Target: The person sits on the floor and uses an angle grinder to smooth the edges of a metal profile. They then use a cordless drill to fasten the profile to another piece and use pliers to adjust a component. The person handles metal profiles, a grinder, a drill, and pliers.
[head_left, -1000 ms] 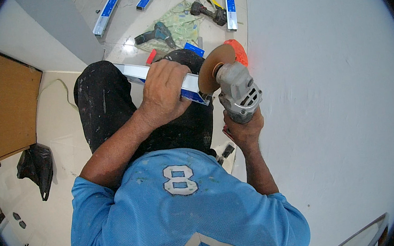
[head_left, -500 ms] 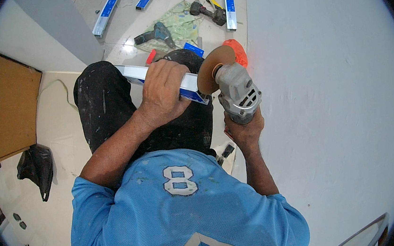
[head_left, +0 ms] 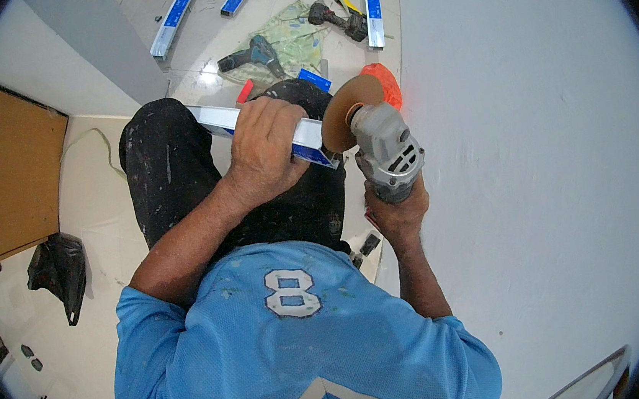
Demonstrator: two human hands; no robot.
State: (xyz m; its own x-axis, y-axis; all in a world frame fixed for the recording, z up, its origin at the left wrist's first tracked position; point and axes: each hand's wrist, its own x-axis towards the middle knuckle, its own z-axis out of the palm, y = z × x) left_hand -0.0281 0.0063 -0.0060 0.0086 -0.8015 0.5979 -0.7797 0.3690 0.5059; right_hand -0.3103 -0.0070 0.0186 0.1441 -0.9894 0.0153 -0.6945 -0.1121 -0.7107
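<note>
My left hand is wrapped around a white metal channel with blue film along its side. The channel lies across my thighs, its cut end pointing right. My right hand grips the body of a grey angle grinder, whose handle is mostly hidden by the hand. The grinder's brown disc stands right at the channel's end; whether it touches cannot be made out.
Cordless drills lie ahead on a green patterned cloth and beside it. More metal channels rest on the tiled floor. A pale wall rises at my right, an orange bag near it. A black bag hangs at left.
The grinder and its disc have shifted very slightly to the right. My left hand and the channel look the same.
</note>
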